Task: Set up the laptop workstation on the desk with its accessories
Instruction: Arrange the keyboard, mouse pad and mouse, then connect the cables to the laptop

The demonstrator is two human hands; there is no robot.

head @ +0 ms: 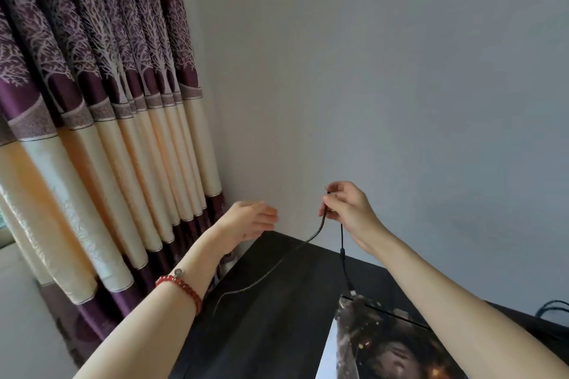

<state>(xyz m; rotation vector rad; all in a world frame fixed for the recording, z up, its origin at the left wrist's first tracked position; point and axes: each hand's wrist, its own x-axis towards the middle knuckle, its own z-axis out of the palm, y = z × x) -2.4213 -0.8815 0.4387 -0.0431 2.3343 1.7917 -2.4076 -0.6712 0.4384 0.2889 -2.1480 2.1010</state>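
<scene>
Above the desk's far corner the right hand (345,204) is raised, fingers curled and pinching a thin black cable (320,226) — one strand trails left across the dark desk (277,301), the other drops straight to the top edge of the laptop screen (385,344) at the lower right. Beside it the left hand (249,220) hovers with relaxed fingers, holding nothing, a red bead bracelet (180,286) on its wrist. Purple-and-cream curtains (92,101) hang left of a plain grey wall (400,71).

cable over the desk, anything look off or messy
The cable is not laid flat: the right hand pinches it above the desk, so it hangs in a loop, one strand trailing loosely across the desk. No damage visible.
</scene>
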